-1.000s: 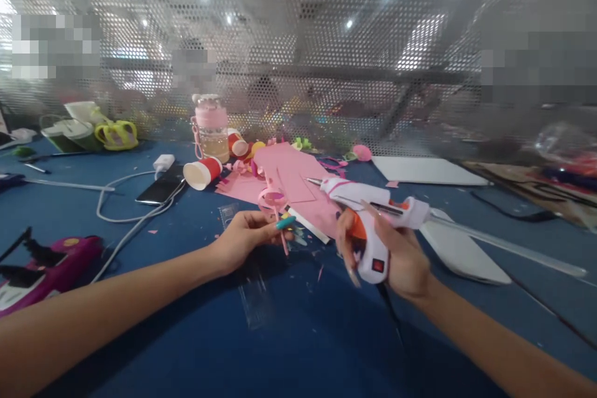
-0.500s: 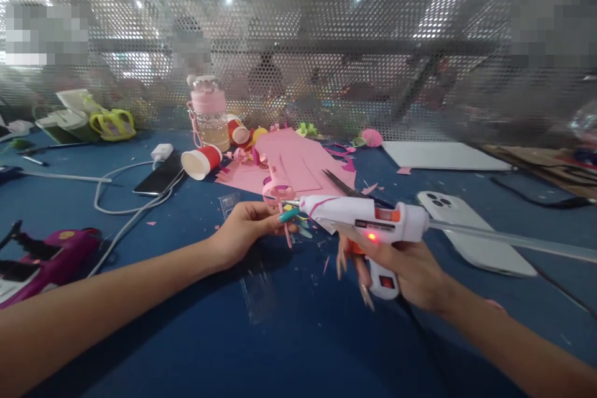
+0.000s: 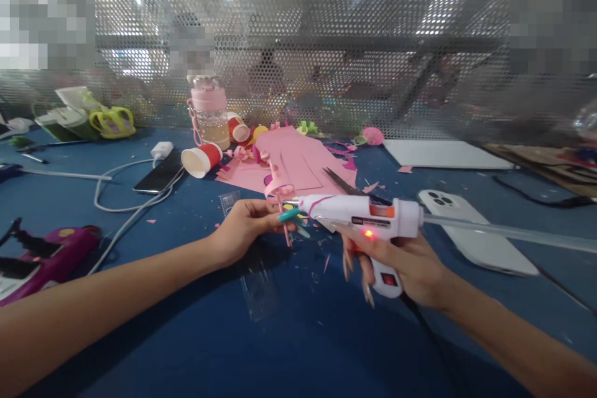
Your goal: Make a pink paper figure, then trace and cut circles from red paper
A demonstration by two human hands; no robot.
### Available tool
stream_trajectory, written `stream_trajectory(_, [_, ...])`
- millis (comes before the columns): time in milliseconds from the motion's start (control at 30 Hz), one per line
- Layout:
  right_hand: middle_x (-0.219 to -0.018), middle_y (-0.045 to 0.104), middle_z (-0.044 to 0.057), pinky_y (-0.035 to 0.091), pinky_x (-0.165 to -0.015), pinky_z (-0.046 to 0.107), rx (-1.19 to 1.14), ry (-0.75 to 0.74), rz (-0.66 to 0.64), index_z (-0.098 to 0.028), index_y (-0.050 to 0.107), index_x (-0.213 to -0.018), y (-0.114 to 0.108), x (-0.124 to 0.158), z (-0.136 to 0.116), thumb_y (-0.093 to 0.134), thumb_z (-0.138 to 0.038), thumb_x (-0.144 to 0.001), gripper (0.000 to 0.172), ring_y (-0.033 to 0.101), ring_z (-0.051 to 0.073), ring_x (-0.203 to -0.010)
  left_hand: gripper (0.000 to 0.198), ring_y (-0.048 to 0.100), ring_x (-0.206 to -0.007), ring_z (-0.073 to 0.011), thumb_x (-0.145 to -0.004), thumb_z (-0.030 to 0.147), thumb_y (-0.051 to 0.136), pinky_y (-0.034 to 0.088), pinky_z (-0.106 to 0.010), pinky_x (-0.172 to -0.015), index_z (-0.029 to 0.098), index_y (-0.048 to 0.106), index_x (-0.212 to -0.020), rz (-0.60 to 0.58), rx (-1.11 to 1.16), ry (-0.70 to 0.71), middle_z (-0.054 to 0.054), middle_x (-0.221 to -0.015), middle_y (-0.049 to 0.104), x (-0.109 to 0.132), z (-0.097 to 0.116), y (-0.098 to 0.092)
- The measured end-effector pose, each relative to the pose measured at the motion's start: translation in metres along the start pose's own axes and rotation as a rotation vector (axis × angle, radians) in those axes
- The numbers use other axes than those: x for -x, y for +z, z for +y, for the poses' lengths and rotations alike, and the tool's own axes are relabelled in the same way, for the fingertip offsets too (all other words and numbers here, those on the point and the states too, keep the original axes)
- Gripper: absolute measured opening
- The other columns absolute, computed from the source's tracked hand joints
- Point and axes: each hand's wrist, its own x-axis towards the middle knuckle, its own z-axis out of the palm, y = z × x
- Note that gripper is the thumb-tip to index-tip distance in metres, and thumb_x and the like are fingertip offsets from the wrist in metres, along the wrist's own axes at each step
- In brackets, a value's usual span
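Plainly, the right hand (image 3: 410, 264) is clenched around the handle of a white plastic hot-glue gun (image 3: 368, 217). Its grip is closed fully, and the long-nailed fingers are curled under the barrel by the trigger. The left hand (image 3: 242, 227) is pinched shut on a curled strip of pink paper (image 3: 280, 189), which is grasped between thumb and fingertips and raised just above the blue tabletop (image 3: 303, 336).

The gun is held level with its barrel pointing left. A small red light is lit on its side, a red switch is seen low on the handle, and a clear glue stick (image 3: 504, 233) is seen jutting from its back towards the right. The paper strip is looped at the top, with a thin tail hanging down past the fingers.

The nozzle is brought right up to the strip, just beside the left fingertips; whether it touches the paper cannot be told.

Behind both hands, flat pink paper sheets (image 3: 303, 161) and dark scissors (image 3: 345, 185) are laid on the tabletop, and a white phone (image 3: 471, 230) is laid face down to the right.
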Motion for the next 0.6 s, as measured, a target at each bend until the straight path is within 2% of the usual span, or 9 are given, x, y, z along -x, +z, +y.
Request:
stream_trajectory(133, [-0.052,0.055,0.0,0.042,-0.032,0.021,-0.049,0.047,0.025,-0.016,0.057,-0.061,-0.0008,-0.0017,-0.003,0.061,-0.047,-0.069,0.032,0.047,0.007,-0.03,0.016,0.059,-0.057,-0.0079,-0.057,0.025,0.074,0.047,-0.02,-0.058,0.012,0.067,-0.064,-0.017,0.006,0.0,-0.001,-0.06,0.067,-0.0004,-0.0002,0.0001])
stream_trajectory(333, [-0.045,0.053,0.001,0.034,-0.027,0.018,-0.155,0.124,0.005,-0.016,0.058,-0.061,-0.0082,-0.0042,-0.0071,0.061,-0.051,-0.066,0.036,0.046,0.008,-0.029,0.011,0.059,-0.055,-0.0057,-0.059,0.011,0.07,0.047,-0.019,-0.06,0.011,0.066,-0.07,-0.056,0.015,0.025,0.001,-0.063,0.067,0.0006,-0.0004,0.0014])
stream_trajectory(467, [-0.048,0.055,0.001,0.038,-0.029,0.02,-0.114,0.121,-0.012,-0.016,0.056,-0.062,-0.0077,-0.0036,-0.0088,0.061,-0.053,-0.065,0.038,0.047,0.008,-0.03,0.011,0.06,-0.054,-0.0081,-0.061,0.014,0.069,0.049,-0.022,-0.06,0.01,0.065,-0.071,-0.07,-0.003,-0.018,0.0,-0.06,0.066,0.0015,0.0001,0.0001])
stream_trajectory(600, [-0.042,0.05,-0.002,0.041,-0.031,0.021,-0.034,0.07,-0.032,-0.016,0.056,-0.061,-0.0046,-0.0037,-0.0094,0.061,-0.052,-0.067,0.036,0.046,0.008,-0.03,0.011,0.061,-0.054,-0.0088,-0.062,0.016,0.069,0.05,-0.022,-0.058,0.011,0.065,-0.072,-0.05,-0.006,-0.048,0.0,-0.06,0.066,-0.0001,-0.0011,-0.0019])
